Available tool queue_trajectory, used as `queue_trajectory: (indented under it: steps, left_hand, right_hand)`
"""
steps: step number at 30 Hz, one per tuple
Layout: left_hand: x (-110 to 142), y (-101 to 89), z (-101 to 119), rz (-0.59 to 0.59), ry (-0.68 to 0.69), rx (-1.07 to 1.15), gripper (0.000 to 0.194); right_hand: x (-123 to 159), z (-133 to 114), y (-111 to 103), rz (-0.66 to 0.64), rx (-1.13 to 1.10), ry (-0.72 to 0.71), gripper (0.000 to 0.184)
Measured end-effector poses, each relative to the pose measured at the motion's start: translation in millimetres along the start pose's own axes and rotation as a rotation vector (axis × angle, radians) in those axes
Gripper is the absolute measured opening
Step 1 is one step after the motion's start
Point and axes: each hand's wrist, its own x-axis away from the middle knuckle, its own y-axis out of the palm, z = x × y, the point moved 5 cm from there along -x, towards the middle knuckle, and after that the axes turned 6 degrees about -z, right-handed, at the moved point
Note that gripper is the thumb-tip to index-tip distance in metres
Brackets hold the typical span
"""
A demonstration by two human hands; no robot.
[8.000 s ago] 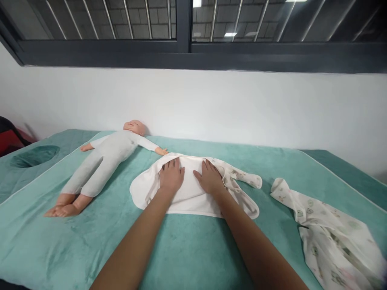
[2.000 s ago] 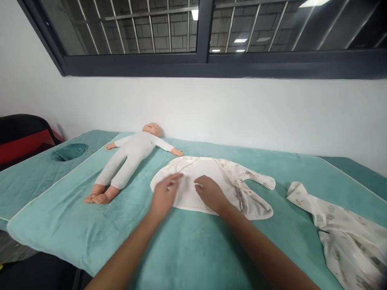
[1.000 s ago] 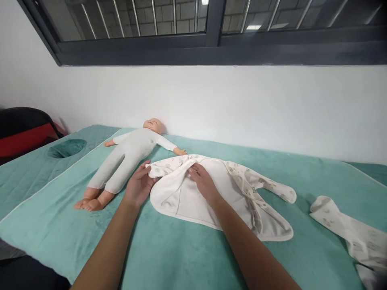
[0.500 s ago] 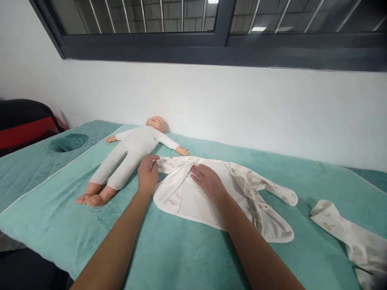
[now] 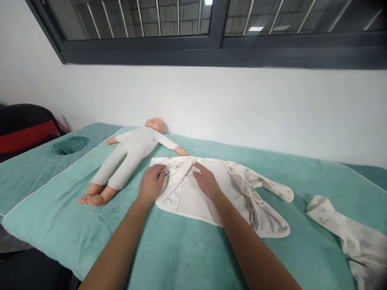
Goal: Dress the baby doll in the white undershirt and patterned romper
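A white baby garment (image 5: pixel 229 189) with a faint print lies spread on the teal mat (image 5: pixel 187 249), one sleeve reaching right. My left hand (image 5: pixel 151 183) lies flat and open on the garment's left sleeve, fingers stretched. My right hand (image 5: pixel 205 181) presses open and flat on the middle of the garment, near its top edge. A baby doll (image 5: pixel 130 155) in a pale grey suit lies on its back to the left, arms out, its nearer hand close to the garment's top left corner.
A second printed white garment (image 5: pixel 347 237) lies crumpled at the right edge. A white wall runs behind the mat, under a dark-framed window. A round hole (image 5: pixel 69 145) sits in the teal surface at far left, beside a black and red object (image 5: pixel 24 129).
My left hand has laid the left sleeve down flat and now rests open on it. My right hand has slid slightly up the garment. The doll has not moved.
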Motion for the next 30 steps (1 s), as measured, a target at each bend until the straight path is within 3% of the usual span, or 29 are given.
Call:
queue_trajectory:
  steps: [3,5,10,13,19,30]
  left_hand:
    - [18,0.8,25,-0.047,0.147,-0.067,0.026]
    - [32,1.9,45,-0.062,0.261,-0.136,0.025]
    - [63,15.3,89,-0.256,0.540,-0.189,0.023]
    - [70,22.9,96,-0.344,0.555,-0.210,0.034]
    - [70,25.5,95,-0.348,0.525,-0.161,0.044]
    - [68,21.8,89,-0.197,0.484,-0.160,0.043]
  right_hand:
    - [2,-5,9,-0.040,0.439,-0.116,0.041]
    - [1,-6,13,-0.049,0.616,-0.163,0.043]
    - [-18,1,14,-0.073,0.631,-0.176,0.055]
    - [-32,6,16,-0.069,0.613,-0.152,0.057]
    - [-36,5,20,-0.050,0.645,-0.178,0.055]
    - [26,-22,27,-0.231,0.592,-0.394,0.058]
